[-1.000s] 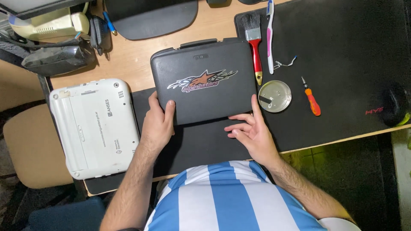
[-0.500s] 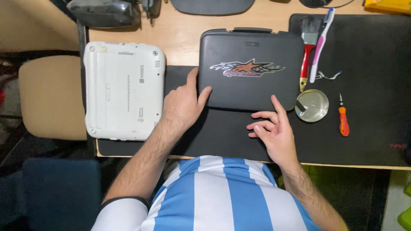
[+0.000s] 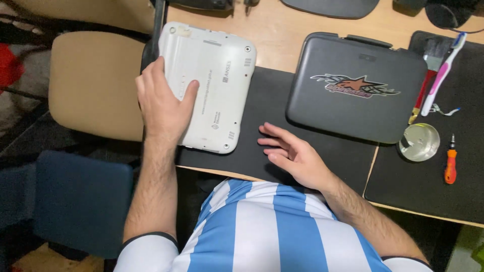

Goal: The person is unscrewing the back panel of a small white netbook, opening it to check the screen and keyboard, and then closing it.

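A white small laptop (image 3: 217, 75) lies bottom-up at the left end of the desk, partly on a black mat (image 3: 262, 126). My left hand (image 3: 161, 103) rests on its left edge, fingers over the casing. My right hand (image 3: 292, 153) lies flat and open on the black mat, fingers pointing left toward the white laptop, holding nothing. A dark grey small laptop (image 3: 358, 88) with a star-shaped sticker sits closed to the right, just beyond my right hand.
Right of the grey laptop lie a red-handled paintbrush (image 3: 426, 80), a pink-and-white toothbrush (image 3: 443, 73), a round metal dish (image 3: 419, 142) and an orange screwdriver (image 3: 450, 163) on a second black mat. A tan chair seat (image 3: 91, 83) stands left of the desk.
My left hand left the grey laptop and moved left onto the white one. My right hand slid left across the mat. The view shifted left.
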